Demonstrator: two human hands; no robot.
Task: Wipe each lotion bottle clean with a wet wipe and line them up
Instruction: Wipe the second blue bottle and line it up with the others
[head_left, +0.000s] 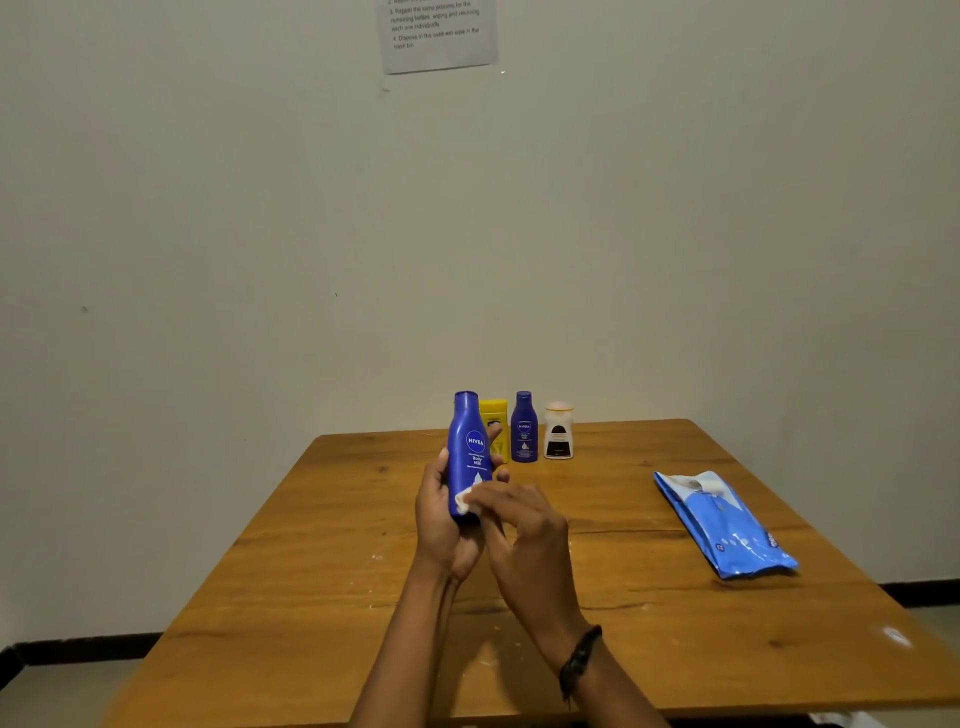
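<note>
The left hand (441, 514) wraps its grip around the lower body of the large blue lotion bottle (469, 452), holding it upright above the tabletop (322, 545), long axis vertical and cap up, label facing the camera. The right hand (519, 525) comes in from the right and pinches a small white wet wipe (466, 502) against the lower front of that bottle, fingertips pressed together on the wipe. The wipe thus sits near the base, so most of the unwiped length appears to lie upward from the right grip, along the bottle's axis toward the cap. Behind the held bottle, near the far edge of the tabletop by the wall, stand a yellow bottle (496, 423), partly hidden, a smaller blue bottle (523, 427) just right of it and a white bottle (558, 431) further right, already roughly in a row. The blue wipe packet (724, 522) lies well apart to the right. Open tabletop spreads to the left of the yellow bottle and in front of the row, giving room to set the held bottle down.
</note>
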